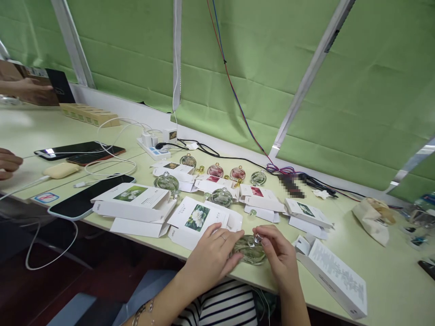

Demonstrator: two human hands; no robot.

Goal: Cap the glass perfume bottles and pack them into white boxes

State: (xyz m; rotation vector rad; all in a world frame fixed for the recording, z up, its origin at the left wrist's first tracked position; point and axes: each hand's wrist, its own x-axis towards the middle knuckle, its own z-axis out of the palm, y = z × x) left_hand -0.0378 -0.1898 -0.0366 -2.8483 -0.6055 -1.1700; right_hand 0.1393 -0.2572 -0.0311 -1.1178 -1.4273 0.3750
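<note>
A round, flat perfume bottle (252, 251) with green plant bits showing inside lies on the table's front edge. My left hand (217, 249) steadies it from the left, its fingers over the top and its thumb along the near side. At the bottle's neck, my right hand (277, 251) pinches a clear round cap (258, 238) between thumb and fingertips. Whether the cap sits on the neck or apart from it, I cannot tell. Just beyond lie a flattened white box (204, 220) with a white-flower picture and another green bottle (220, 197). To the right rests a closed-sided white carton (336, 271).
Several more bottles, including a red one (237, 174), stand behind among white boxes (136, 199). Phones (91, 194), looping white cables and a power strip (152, 147) are on the left. Another person's hand (10, 163) is at the far left. A cloth pouch (372, 219) lies right.
</note>
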